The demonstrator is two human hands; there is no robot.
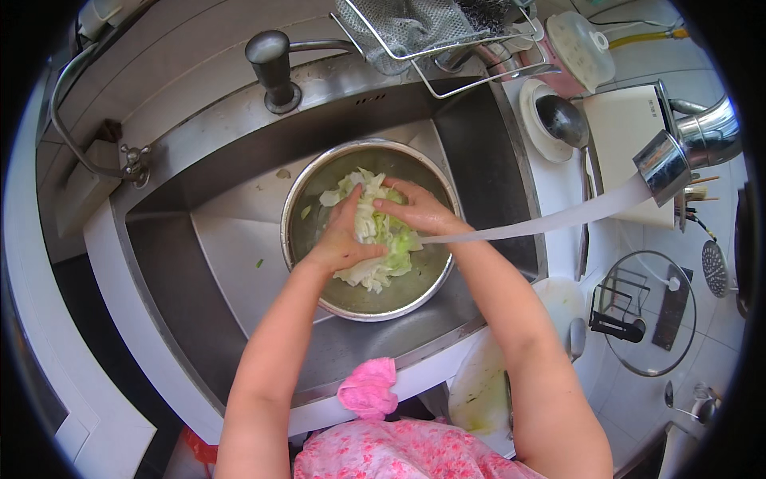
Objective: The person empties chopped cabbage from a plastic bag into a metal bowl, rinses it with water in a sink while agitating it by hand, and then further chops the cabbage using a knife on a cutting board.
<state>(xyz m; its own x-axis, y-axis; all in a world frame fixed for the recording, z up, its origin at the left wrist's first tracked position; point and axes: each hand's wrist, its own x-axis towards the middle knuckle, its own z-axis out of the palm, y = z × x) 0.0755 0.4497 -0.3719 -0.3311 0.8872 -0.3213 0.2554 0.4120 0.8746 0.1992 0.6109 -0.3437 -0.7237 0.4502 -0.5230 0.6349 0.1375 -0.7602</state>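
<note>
A round stainless-steel basin (286, 230) stands in the sink (161, 251), with water in it. Torn pale-green leaves, which look like cabbage (370, 224), are heaped in the middle of the basin. My left hand (342, 239) cups the heap from the left, its thumb lying across the leaves. On the other side my right hand (422, 206) presses against the same leaves, fingers partly hidden behind them. Between the two palms the leaves are gathered. A stream of water (538, 226) runs from the chrome spout (661, 164) at the right down to the leaves.
A wire rack (413, 57) with mesh cloth overhangs the back of the sink. A soap dispenser pump (269, 66) rises from the back rim. A pink cloth (370, 388) hangs on the front edge. At right are a ladle (562, 120), a glass lid (649, 314) and a cutting board (485, 389).
</note>
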